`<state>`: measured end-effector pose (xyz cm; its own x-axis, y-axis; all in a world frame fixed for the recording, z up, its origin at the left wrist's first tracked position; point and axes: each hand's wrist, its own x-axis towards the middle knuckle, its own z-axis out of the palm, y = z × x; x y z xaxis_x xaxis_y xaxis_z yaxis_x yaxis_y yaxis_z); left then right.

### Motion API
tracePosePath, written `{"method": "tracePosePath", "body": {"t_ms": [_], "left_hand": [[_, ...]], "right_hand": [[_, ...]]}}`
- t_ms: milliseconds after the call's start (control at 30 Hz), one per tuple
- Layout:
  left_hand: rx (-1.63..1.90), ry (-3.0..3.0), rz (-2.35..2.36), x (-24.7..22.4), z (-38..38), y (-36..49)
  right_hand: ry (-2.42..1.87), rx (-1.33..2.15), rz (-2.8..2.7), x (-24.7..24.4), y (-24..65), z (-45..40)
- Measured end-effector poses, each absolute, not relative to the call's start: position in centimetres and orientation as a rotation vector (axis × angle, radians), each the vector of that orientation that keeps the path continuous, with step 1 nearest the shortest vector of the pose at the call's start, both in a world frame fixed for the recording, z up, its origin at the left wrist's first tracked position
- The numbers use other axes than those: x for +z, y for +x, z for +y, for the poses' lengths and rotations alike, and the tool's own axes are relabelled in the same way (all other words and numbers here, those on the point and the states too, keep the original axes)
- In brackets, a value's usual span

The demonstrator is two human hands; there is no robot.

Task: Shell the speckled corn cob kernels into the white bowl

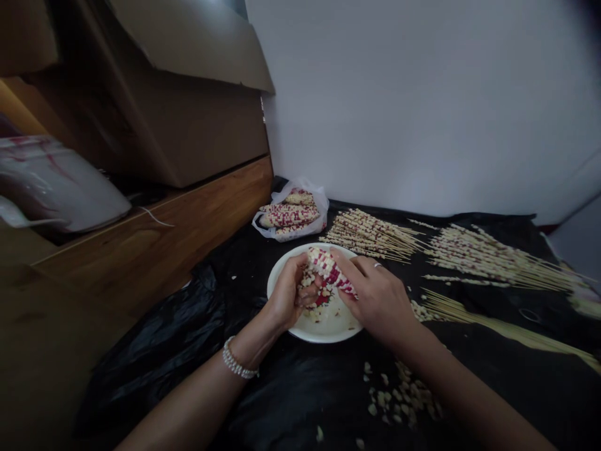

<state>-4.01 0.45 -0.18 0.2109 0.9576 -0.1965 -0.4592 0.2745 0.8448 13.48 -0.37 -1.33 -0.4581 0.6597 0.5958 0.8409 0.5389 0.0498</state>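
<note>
A corn cob (pixel 331 270) with cream and dark red kernels is held above a white bowl (pixel 273 294). My right hand (pixel 375 294) wraps round the cob's right end, and a ring shows on one finger. At the cob's left end, my left hand (pixel 287 291) has its thumb against it and its fingers curled below. Loose kernels (pixel 320 311) lie in the bowl, which has a red pattern on its bottom, partly hidden by my hands.
Behind the bowl, more corn cobs (pixel 288 216) lie in a plastic bag (pixel 320 200). Skewers threaded with kernels (pixel 370 235) and bare sticks (pixel 498 332) lie to the right. Scattered kernels (pixel 404 398) dot the black plastic sheet (pixel 282 401). A cardboard box (pixel 201 125) and white bucket (pixel 70 188) stand left.
</note>
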Motion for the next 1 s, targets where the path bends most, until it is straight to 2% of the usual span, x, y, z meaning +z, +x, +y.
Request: {"method": "tracePosePath", "body": {"t_ms": [400,733,1000], "left_hand": [[1.191,0.861,0.878,-0.33,0.38,-3.41],[1.121,0.672,0.861,0.12,0.45,-4.08],[1.187,0.764,0.9,-0.62,0.39,-3.72]], "right_hand": [[-1.209,-0.406,-2.244,-1.22,13.39,-0.57],[-1.248,-0.67,-2.311,-0.99,13.02,-0.95],[-1.299,-0.395,-2.283,-1.23,12.83,-1.0]]}}
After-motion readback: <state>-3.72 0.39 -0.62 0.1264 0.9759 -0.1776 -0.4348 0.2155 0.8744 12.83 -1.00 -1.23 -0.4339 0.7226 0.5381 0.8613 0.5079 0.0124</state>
